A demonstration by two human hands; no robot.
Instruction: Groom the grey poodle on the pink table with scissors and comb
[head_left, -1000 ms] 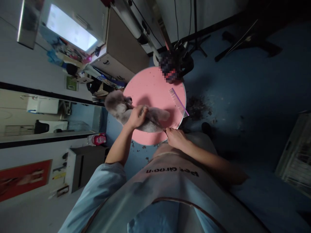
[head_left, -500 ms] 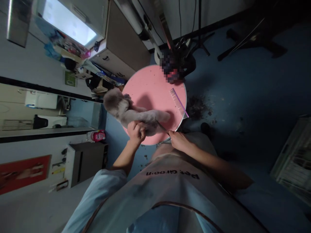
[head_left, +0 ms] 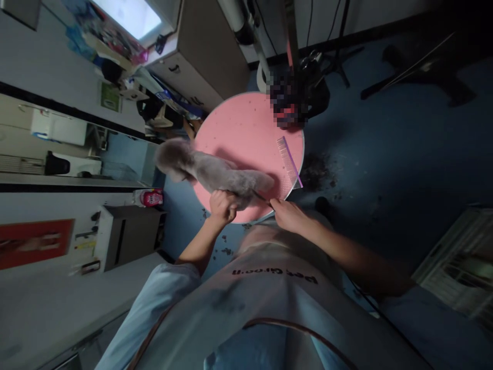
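A small grey dog [head_left: 215,172] stands on a round pink table [head_left: 246,133], head to the left and rump to the right. My left hand [head_left: 222,204] is closed around the dog's near hind leg at the table's front edge. My right hand [head_left: 287,215] is closed on scissors [head_left: 262,197] whose dark blades point at the dog's rear. A purple comb [head_left: 289,160] lies on the table's right side.
A black stand and a pole [head_left: 304,87] rise at the table's far edge. Hair clippings [head_left: 318,172] lie on the blue floor to the right. Cabinets [head_left: 208,56] and cluttered shelves [head_left: 154,103] stand beyond the table, and a dark box [head_left: 127,236] sits to the left.
My left hand slid from the dog's back down to its near hind leg. The dog stretched out longer across the table. My right hand with the scissors kept near the dog's rear.
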